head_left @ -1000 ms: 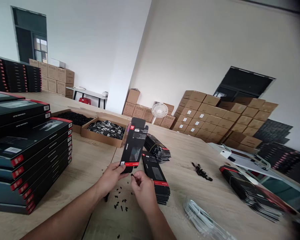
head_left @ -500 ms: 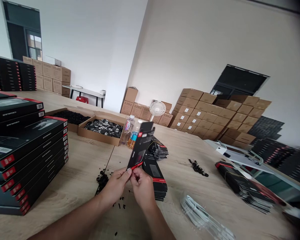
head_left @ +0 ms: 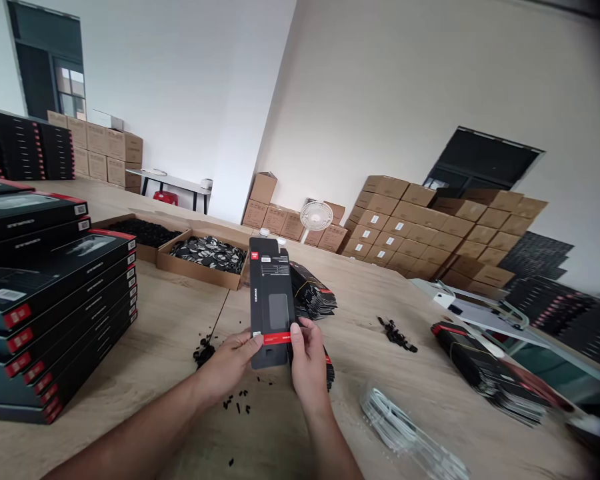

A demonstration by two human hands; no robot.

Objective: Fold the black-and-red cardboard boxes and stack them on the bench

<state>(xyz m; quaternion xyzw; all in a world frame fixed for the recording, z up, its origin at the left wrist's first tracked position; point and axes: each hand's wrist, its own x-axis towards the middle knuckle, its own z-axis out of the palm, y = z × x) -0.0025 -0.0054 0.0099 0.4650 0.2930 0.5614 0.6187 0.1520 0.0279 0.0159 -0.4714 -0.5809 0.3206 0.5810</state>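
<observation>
Between my two hands, above the table, is a black cardboard box [head_left: 271, 293] with a red stripe and a rectangular window. Its flaps stick out at the top and bottom ends. My left hand [head_left: 233, 360] pinches its lower left edge, thumb on the front. On the lower right edge my right hand [head_left: 307, 357] grips it with the thumb by the red stripe. Partly hidden behind the box and my right hand lies a stack of similar flat black boxes [head_left: 329, 373]. Just beyond is a banded bundle of flat boxes [head_left: 314, 293].
Large black boxes [head_left: 100, 280] are stacked at the left. Two open cartons, one of small black parts [head_left: 143, 232] and one of round labels [head_left: 210, 257], stand further back. Loose black bits [head_left: 204, 352] lie near my left hand; bagged white cables [head_left: 393, 420] lie at the right.
The box has turned from edge-on to show its broad windowed front, and its sides look spread wider. My hands have moved apart, my right hand now at its right edge.
</observation>
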